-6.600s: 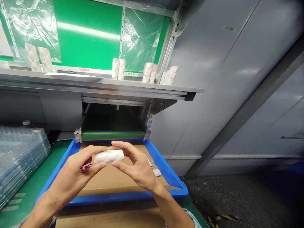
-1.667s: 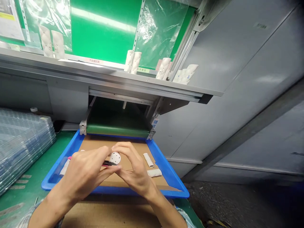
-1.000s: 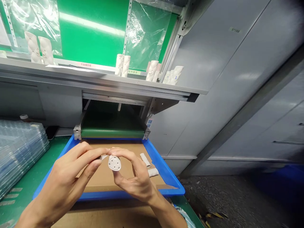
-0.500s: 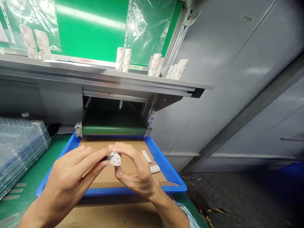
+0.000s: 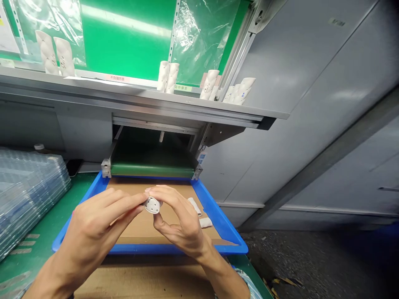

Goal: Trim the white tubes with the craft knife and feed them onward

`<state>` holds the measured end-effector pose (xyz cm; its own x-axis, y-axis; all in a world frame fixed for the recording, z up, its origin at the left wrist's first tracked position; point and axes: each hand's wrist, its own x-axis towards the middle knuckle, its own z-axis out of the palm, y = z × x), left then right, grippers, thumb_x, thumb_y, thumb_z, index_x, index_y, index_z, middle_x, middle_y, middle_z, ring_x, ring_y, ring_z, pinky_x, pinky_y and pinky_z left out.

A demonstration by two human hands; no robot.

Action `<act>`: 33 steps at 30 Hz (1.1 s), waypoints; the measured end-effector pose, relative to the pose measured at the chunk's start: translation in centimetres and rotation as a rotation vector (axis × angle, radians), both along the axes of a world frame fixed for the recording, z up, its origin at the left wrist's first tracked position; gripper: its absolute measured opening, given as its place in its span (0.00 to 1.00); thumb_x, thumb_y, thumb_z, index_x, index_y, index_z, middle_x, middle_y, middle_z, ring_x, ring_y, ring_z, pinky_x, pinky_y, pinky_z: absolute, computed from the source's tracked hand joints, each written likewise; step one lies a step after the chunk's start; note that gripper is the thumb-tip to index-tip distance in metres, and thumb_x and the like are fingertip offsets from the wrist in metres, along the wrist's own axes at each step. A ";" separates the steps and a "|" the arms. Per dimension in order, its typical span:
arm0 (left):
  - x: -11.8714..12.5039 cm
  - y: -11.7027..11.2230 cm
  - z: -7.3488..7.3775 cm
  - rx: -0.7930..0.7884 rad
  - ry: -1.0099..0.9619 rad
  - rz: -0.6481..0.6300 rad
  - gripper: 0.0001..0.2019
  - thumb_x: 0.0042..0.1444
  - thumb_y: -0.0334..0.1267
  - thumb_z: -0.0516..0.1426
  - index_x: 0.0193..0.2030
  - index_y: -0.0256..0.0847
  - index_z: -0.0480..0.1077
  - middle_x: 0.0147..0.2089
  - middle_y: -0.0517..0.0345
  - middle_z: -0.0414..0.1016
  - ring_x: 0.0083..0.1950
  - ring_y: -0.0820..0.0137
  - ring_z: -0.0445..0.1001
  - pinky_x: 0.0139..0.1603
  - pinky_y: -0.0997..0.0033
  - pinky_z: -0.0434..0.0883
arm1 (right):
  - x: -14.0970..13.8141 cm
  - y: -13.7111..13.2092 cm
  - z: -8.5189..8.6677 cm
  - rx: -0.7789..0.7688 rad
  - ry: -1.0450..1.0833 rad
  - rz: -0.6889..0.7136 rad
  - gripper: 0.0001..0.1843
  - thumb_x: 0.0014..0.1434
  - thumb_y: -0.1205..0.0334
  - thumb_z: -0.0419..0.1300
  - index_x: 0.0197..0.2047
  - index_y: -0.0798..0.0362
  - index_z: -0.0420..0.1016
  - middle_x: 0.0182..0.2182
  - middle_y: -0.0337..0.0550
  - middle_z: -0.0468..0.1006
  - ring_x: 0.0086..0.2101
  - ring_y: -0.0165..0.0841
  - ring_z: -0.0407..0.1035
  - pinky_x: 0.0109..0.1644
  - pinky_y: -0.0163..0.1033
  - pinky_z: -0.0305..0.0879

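Note:
Above the tray, my right hand (image 5: 183, 222) is closed around a white plastic tube (image 5: 152, 205), fingers over its top and thumb beneath. The tube's round end faces me, with several small holes inside its rim. My left hand (image 5: 102, 220) is closed in a pinch at the left side of that rim. A thin dark, blade-like tool showed between its thumb and forefinger a moment ago; now the fingers hide most of it. Two more white tubes, an upper one (image 5: 194, 206) and a lower one (image 5: 205, 223), lie on cardboard at the tray's right side.
The blue tray (image 5: 222, 222) sits below the end of a green conveyor belt (image 5: 152, 169), which carries a small white piece (image 5: 161, 136). Stacked clear plastic trays (image 5: 31, 187) stand at left. White twisted tubes (image 5: 209, 84) line the shelf (image 5: 140, 93) above.
The tube's end has turned a little in my fingers, and the dark tool at its left edge has become mostly hidden. The whole view has shifted slightly.

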<state>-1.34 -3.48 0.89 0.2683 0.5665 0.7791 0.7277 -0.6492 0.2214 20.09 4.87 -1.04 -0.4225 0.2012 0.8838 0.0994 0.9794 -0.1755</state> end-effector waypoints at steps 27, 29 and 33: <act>-0.2 0.0 -0.2 0.035 -0.008 0.030 0.10 0.78 0.38 0.57 0.60 0.51 0.77 0.41 0.63 0.83 0.37 0.74 0.79 0.43 0.77 0.75 | -0.2 0.0 0.0 -0.011 -0.008 0.004 0.31 0.64 0.80 0.59 0.65 0.47 0.73 0.51 0.47 0.87 0.51 0.41 0.84 0.57 0.49 0.84; -0.2 0.0 -0.2 0.034 -0.010 0.030 0.10 0.78 0.38 0.57 0.59 0.50 0.77 0.41 0.63 0.83 0.37 0.74 0.79 0.43 0.77 0.74 | -0.2 0.0 0.0 -0.014 -0.010 0.007 0.30 0.64 0.80 0.59 0.66 0.47 0.73 0.51 0.47 0.87 0.51 0.41 0.84 0.57 0.49 0.84; -0.2 0.0 -0.2 0.039 0.000 0.031 0.09 0.78 0.38 0.56 0.59 0.50 0.76 0.41 0.63 0.83 0.38 0.74 0.79 0.44 0.77 0.74 | -0.2 0.0 0.0 -0.018 -0.005 0.020 0.30 0.64 0.81 0.59 0.65 0.48 0.73 0.52 0.47 0.87 0.52 0.39 0.83 0.58 0.47 0.83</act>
<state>-1.56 -3.48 0.70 0.2511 0.5440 0.8007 0.7477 -0.6343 0.1965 19.91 4.87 -1.08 -0.4312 0.2087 0.8778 0.0804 0.9779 -0.1930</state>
